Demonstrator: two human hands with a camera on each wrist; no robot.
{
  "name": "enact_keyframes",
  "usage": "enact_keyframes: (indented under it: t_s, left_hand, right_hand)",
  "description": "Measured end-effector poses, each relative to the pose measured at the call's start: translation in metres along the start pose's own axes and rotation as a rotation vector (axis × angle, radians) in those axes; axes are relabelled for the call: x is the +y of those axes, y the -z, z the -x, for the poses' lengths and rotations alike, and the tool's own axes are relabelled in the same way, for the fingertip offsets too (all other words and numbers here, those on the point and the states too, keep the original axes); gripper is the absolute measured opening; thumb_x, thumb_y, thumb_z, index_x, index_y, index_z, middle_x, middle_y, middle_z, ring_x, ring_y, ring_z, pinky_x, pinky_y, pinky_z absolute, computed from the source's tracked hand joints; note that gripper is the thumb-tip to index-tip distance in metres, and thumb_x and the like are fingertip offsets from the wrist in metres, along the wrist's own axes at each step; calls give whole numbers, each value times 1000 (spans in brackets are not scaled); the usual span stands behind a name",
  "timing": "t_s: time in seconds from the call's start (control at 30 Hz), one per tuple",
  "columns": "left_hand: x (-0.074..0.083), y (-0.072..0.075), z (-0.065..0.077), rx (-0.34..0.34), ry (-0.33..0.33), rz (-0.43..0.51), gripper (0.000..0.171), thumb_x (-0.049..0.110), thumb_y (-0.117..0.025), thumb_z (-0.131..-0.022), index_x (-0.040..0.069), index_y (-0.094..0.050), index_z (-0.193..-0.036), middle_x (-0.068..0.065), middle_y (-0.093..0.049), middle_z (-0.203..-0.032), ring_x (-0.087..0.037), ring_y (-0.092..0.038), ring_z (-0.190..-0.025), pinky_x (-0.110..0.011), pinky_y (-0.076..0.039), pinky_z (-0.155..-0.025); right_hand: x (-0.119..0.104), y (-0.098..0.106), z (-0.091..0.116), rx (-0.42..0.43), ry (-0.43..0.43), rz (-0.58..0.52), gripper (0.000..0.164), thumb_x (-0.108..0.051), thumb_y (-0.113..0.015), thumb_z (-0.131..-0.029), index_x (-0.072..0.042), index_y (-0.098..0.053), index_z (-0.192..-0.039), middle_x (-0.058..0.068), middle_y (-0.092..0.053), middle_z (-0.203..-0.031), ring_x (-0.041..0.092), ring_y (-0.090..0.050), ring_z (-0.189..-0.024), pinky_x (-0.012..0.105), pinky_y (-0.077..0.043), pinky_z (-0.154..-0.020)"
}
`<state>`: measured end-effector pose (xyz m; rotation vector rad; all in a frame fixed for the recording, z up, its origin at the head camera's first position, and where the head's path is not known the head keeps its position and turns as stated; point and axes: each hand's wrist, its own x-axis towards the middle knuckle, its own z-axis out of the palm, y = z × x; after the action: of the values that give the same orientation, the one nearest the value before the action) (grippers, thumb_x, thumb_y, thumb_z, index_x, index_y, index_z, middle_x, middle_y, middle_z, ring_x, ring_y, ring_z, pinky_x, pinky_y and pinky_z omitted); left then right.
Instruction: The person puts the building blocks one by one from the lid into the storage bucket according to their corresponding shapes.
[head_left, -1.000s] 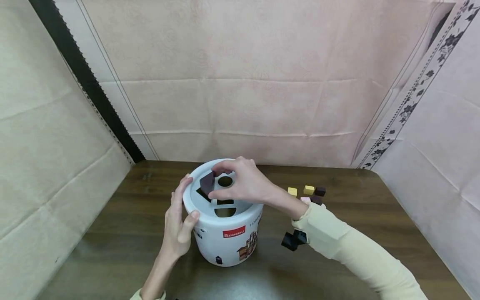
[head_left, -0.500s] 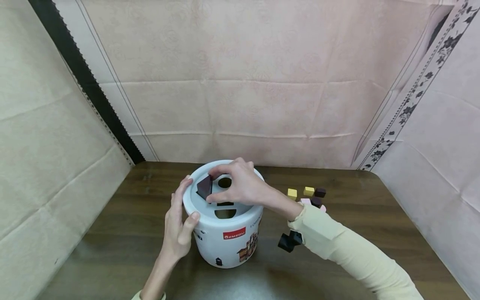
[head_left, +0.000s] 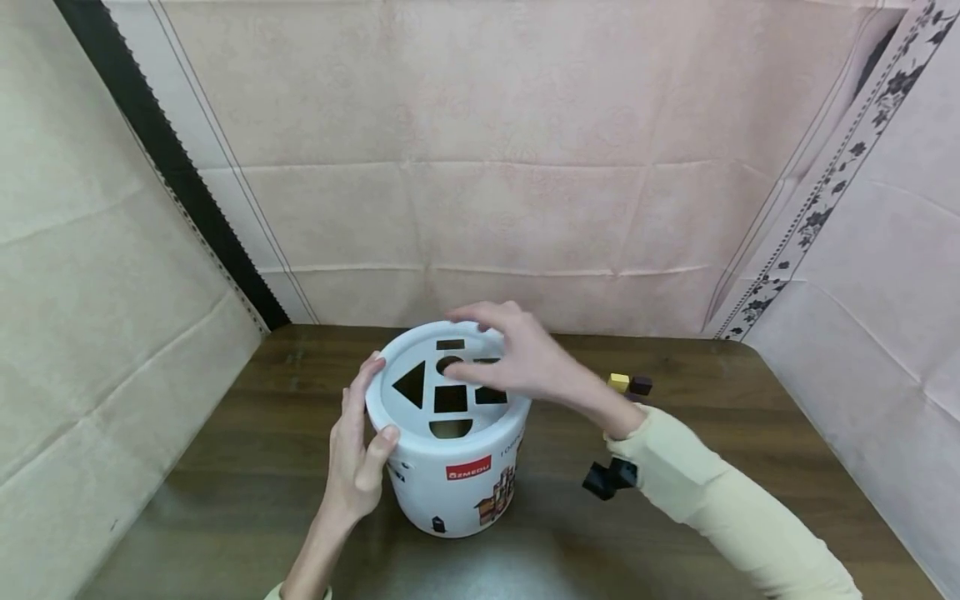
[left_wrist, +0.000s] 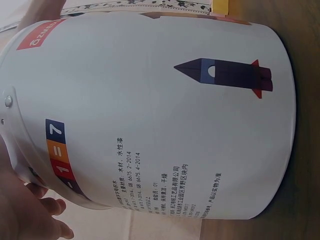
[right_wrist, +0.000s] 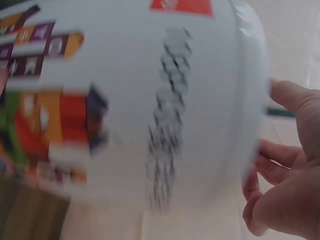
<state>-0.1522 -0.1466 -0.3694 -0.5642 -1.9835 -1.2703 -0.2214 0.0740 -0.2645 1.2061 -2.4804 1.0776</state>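
Note:
A white bucket (head_left: pixel 420 492) with printed pictures stands upright on the table, its lid (head_left: pixel 428 408) cut with holes of several shapes. The triangular hole at the lid's left is open and dark. My left hand (head_left: pixel 356 454) holds the bucket by its left rim, fingertips at the back and thumb at the front. My right hand (head_left: pixel 525 354) is over the lid's right side, thumb and fingers spread apart with nothing between them, and covers some of the holes. In the right wrist view the printed bucket wall (right_wrist: pixel 125 125) is blurred beside the hand.
A yellow block (head_left: pixel 618 382) and a dark block (head_left: pixel 641 385) lie on the wooden table (head_left: pixel 232 467) behind the right forearm, which hides others. A black camera (head_left: pixel 611 477) sits at the right wrist. Cloth walls (head_left: pixel 480 208) enclose the table at the back and sides.
The dark triangular block has left the right fingers and gone down through the triangular hole. The right hand has opened and moved right. The left hand stays on the rim.

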Motion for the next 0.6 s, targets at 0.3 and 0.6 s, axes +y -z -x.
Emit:
enact_keyframes:
  t_s: [0.3, 0.6]
  left_hand:
    - [-1, -1, -1, 28, -18, 6, 67, 47, -46, -85, 4, -38, -135, -12, -40, -137, -29, -38, -123, -58, -7, -100]
    - [-1, -3, -1, 33, -26, 22, 66, 45, -47, -86, 2, -39, -134, -14, -41, -135, -30, -37, -122, -53, -11, -101]
  right_hand:
    - [67, 63, 60, 213, -204, -44, 28, -14, -65, -84, -10, -61, -111, 3, -63, -95, 21, -54, -68, 28, -40, -51]
    - [147, 64, 147, 266, -391, 25, 24, -10, -64, -83, -3, -62, -105, 7, -64, -91, 19, -57, -72, 24, -46, -59]
